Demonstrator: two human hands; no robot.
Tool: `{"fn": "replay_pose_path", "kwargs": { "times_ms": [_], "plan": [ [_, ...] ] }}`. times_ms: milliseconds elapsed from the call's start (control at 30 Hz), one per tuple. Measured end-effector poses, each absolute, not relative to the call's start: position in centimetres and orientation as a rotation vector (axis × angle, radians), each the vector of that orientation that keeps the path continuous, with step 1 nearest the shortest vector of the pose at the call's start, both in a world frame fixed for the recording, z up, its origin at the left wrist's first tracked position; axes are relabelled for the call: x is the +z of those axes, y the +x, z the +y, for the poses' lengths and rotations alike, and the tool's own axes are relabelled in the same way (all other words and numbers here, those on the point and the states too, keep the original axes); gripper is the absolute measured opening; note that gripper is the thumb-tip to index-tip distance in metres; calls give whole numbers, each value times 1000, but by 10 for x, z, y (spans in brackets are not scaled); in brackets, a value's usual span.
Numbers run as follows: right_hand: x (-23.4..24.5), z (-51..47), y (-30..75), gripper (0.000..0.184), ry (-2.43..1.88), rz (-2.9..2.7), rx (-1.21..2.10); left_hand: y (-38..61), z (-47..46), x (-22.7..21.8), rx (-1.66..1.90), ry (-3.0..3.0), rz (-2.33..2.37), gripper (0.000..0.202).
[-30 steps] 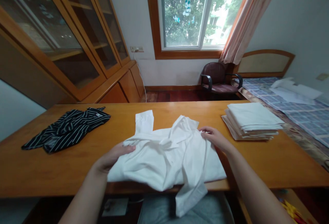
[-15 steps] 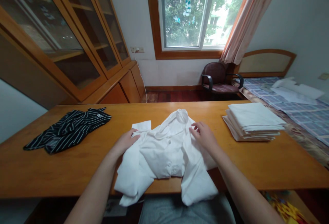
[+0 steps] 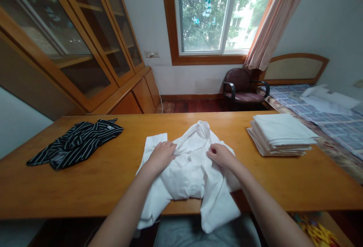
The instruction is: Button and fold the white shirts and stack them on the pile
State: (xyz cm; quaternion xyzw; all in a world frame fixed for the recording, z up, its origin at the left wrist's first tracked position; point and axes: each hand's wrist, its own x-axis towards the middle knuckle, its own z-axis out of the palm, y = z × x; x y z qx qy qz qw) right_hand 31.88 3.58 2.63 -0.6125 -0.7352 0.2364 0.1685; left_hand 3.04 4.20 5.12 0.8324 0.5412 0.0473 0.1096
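A white buttoned shirt (image 3: 184, 177) lies on the wooden table (image 3: 93, 190) in front of me, its collar pointing away and its sleeves hanging over the near edge. My left hand (image 3: 163, 154) is on the left side of the shirt's neckline, fingers closed on the cloth by the collar. On the opposite side, my right hand (image 3: 221, 155) is curled with thumb and finger pinched on the shirt front. The fingertips of both hands are partly hidden by cloth and knuckles.
A black striped garment (image 3: 79, 139) lies crumpled on the table's left side. A stack of folded white cloth (image 3: 280, 133) stands at the right. Beyond the table are a glass-door cabinet (image 3: 85, 42), an armchair (image 3: 241, 86) and a bed (image 3: 312, 101).
My left hand has moved right, from the shirt's left shoulder to near the collar. My right hand has dropped slightly and its fingers have closed on the cloth. The left sleeve has shifted right.
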Motion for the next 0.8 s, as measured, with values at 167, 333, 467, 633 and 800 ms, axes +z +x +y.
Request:
{"fn": "replay_pose_path", "kwargs": {
  "times_ms": [167, 333, 467, 633, 800],
  "plan": [
    [31, 40, 354, 15, -1739, -1924, 876, 28, 57, 40, 419, 2164, 1623, 21],
    [57, 49, 401, 17, -1823, -1926, 457, 3, 76, 32, 871, 1662, 1675, 41],
    [82, 61, 423, 12, -1831, -1926, -122, -8, 91, 33, 1112, 1479, 1671, 52],
    [94, 65, 415, 10, -1875, -1949, -516, -5, 100, 35, 1152, 1550, 1870, 41],
    [75, 49, 360, 13, -1797, -2177, -311, 6, 90, 45, 1315, 1846, 1938, 25]
  ]
}}
